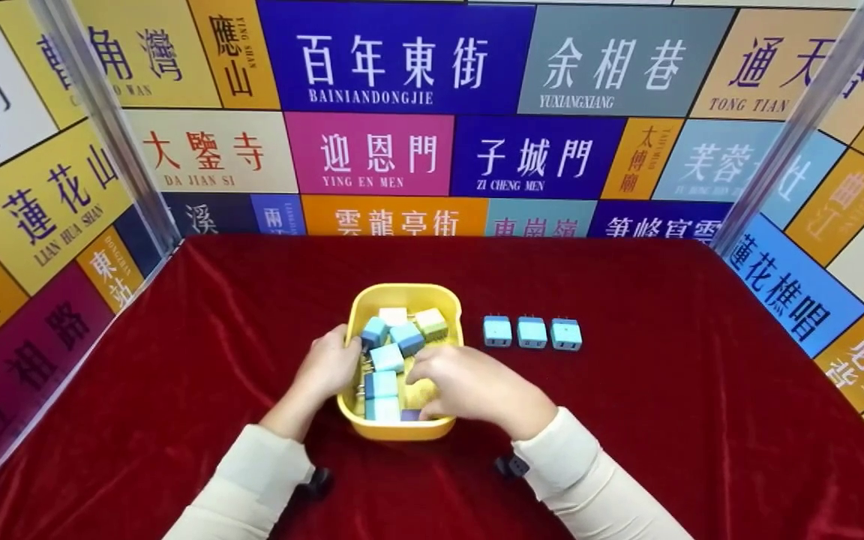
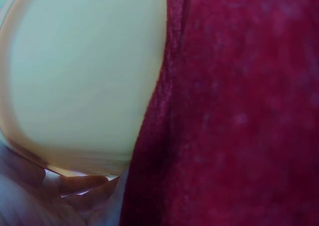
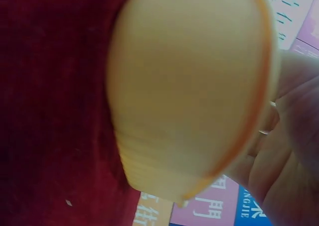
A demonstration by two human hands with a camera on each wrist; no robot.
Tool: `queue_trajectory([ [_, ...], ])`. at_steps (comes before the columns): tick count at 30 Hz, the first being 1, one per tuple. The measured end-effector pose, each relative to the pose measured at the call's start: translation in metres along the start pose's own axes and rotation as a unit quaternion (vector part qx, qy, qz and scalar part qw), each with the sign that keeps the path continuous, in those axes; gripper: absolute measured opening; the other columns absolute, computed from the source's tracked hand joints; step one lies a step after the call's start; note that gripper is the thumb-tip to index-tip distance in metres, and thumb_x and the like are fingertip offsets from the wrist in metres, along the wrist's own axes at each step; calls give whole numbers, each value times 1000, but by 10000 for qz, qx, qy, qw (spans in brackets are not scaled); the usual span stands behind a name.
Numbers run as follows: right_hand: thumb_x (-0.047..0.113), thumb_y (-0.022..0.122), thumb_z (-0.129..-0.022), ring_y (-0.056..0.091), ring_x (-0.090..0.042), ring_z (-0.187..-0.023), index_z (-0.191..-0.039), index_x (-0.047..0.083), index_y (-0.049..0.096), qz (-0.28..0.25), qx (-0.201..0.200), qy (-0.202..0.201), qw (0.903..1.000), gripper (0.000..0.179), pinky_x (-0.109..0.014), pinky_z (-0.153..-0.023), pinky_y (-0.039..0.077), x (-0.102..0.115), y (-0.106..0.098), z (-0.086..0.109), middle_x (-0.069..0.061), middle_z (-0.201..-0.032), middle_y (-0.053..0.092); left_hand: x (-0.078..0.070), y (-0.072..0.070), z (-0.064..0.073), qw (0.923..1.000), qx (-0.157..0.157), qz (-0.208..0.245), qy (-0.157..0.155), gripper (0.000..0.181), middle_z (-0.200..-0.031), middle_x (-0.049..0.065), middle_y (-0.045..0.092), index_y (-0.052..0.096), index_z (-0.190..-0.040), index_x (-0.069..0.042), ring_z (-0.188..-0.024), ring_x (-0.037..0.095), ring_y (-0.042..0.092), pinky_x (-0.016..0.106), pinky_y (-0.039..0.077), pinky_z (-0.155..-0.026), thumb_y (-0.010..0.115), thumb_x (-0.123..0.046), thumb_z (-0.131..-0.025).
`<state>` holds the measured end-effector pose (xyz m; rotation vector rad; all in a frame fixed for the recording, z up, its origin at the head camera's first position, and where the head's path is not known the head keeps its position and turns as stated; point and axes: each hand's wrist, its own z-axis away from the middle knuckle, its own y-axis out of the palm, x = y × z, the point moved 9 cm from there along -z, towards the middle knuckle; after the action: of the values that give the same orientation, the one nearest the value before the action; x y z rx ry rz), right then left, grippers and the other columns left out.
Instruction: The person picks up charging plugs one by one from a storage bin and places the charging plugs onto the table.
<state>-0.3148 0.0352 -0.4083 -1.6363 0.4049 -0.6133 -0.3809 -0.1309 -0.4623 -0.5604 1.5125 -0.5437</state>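
A yellow plastic bin [image 1: 402, 433] stands on the table, holding several blue, white and green USB charger plugs [image 1: 385, 358]; some show metal prongs. My left hand [image 1: 331, 364] grips the bin's left rim. In the left wrist view, fingers of the left hand [image 2: 75, 198] lie along the bin's wall [image 2: 84, 86]. The right hand [image 1: 469, 386] reaches over the right rim into the bin, thumb and fingers apart, near a purple piece [image 1: 412, 415]. In the right wrist view, the bin's wall [image 3: 184, 86] hides the fingertips of the right hand [image 3: 284, 151].
To the right of the bin, three blue charger plugs [image 1: 532, 332] stand in a row, prongs pointing away. Dark red velvet cloth [image 1: 664, 420] covers the table. Panels with printed signs [image 1: 394, 56] rise at the back and sides, with clear corner posts [image 1: 113, 127].
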Motion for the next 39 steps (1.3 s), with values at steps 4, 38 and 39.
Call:
queue_trajectory([
  [4, 25, 92, -85, 71, -19, -103, -113, 10, 83, -124, 123, 65, 9998, 33, -34, -92, 59, -1, 8, -1, -3, -111, 79, 2, 0, -1, 10000, 9, 14, 32, 40, -120, 22, 70, 63, -135, 4, -111, 34, 65, 52, 52, -102, 46, -22, -109],
  [38, 25, 87, -90, 64, -18, -75, -89, 13, 80, 890, -994, 280, 9907, 14, -35, -71, 58, 1, -1, -2, 1, -84, 69, 3, 0, -2, 9998, -111, 52, 173, 36, -108, 20, 70, 67, -125, 2, -102, 33, 65, 50, 54, -97, 48, -22, -107],
  [39, 27, 88, -88, 62, -17, -73, -87, 13, 79, 885, -961, 324, 9909, 16, -35, -68, 57, 1, 0, -2, 2, -82, 68, 2, -1, -2, 9997, -121, 47, 188, 36, -108, 19, 70, 67, -125, 2, -102, 33, 65, 50, 54, -96, 47, -22, -107],
])
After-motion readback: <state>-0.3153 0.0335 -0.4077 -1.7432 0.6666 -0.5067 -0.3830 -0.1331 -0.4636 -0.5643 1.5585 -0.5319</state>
